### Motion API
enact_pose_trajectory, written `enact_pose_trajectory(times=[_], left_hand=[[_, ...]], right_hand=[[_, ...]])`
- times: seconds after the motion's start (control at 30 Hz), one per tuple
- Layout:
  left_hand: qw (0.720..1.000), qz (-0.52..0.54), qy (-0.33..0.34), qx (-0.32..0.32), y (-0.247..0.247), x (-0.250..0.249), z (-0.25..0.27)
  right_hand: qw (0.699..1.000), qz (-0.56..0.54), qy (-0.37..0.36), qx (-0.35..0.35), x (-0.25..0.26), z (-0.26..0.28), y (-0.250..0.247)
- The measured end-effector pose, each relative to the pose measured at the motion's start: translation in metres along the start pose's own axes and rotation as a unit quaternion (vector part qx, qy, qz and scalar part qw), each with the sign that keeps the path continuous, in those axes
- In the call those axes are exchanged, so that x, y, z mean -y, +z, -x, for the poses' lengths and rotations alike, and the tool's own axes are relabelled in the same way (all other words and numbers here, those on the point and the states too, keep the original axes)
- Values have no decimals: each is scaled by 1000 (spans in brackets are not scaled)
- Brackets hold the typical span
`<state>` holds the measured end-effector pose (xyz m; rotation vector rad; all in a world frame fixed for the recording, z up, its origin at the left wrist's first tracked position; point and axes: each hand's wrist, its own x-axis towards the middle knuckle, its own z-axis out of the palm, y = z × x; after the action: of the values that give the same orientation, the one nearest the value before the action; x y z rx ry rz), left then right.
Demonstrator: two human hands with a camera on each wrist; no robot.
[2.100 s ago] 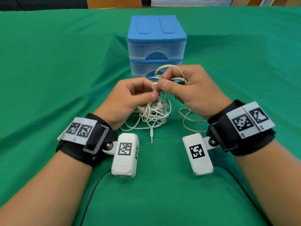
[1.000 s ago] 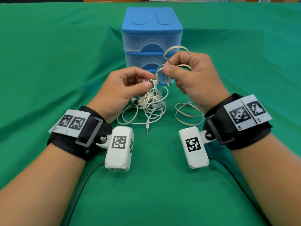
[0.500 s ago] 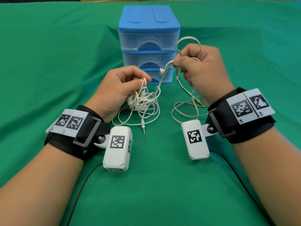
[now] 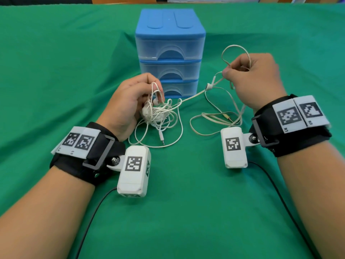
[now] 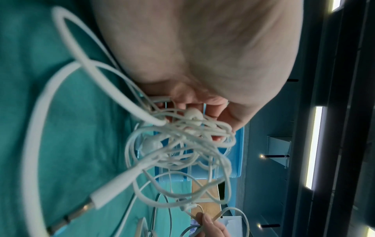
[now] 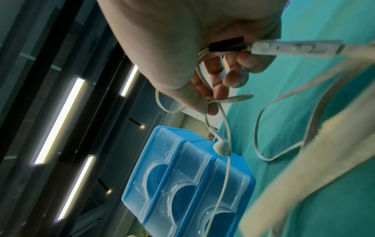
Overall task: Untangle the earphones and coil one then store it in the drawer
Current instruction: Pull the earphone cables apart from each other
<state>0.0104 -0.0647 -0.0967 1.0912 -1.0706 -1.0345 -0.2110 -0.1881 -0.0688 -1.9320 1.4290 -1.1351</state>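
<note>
Head view: the left hand [image 4: 128, 101] grips a white earphone tangle [image 4: 158, 116] beneath its curled fingers. Right hand [image 4: 255, 79] pinches a beige flat-cable earphone [image 4: 214, 116], its slack looped below the wrist; closed blue drawer unit [image 4: 169, 51] stands just beyond both hands.

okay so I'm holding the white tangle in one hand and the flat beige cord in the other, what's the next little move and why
Probably keep drawing the right hand away to the right while the left hand pins the white tangle. A strand runs taut from that tangle up to the right hand's pinch, so the two sets seem joined there, while the flat beige earphone already lies mostly loose on the cloth.
</note>
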Motion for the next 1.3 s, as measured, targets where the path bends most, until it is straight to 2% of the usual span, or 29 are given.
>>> enact_pose_trajectory(times=[0.17,0.3,0.43,0.5,0.57,0.67,0.77,0.87,1.03,1.13,1.3], left_hand=[[999,-53,5,2,-1,1,1],[999,-43,5,8,0,2,2],[1000,2,1,6,1,2,2],[1000,24,-1,10,2,1,2],[1000,21,0,13,3,-1,2],[999,28,-2,20,5,-2,4],[999,46,-6,24,7,-4,5],[997,78,-16,20,8,-4,4],[997,73,-21,16,8,-5,5],[998,67,-3,12,6,-4,2],[999,50,-9,16,2,-1,-1]], right_hand=[[999,24,-39,22,5,5,3],[998,22,-40,49,9,11,11],[999,19,-35,3,11,14,8],[998,-27,-46,-13,14,15,7],[993,-88,-72,27,19,16,7],[976,-86,-129,154,25,21,11],[951,-40,-117,285,28,28,15],[926,10,-94,367,25,32,21],[907,12,-118,403,23,31,26],[904,11,-103,415,19,29,26],[933,50,-103,342,17,25,24]])
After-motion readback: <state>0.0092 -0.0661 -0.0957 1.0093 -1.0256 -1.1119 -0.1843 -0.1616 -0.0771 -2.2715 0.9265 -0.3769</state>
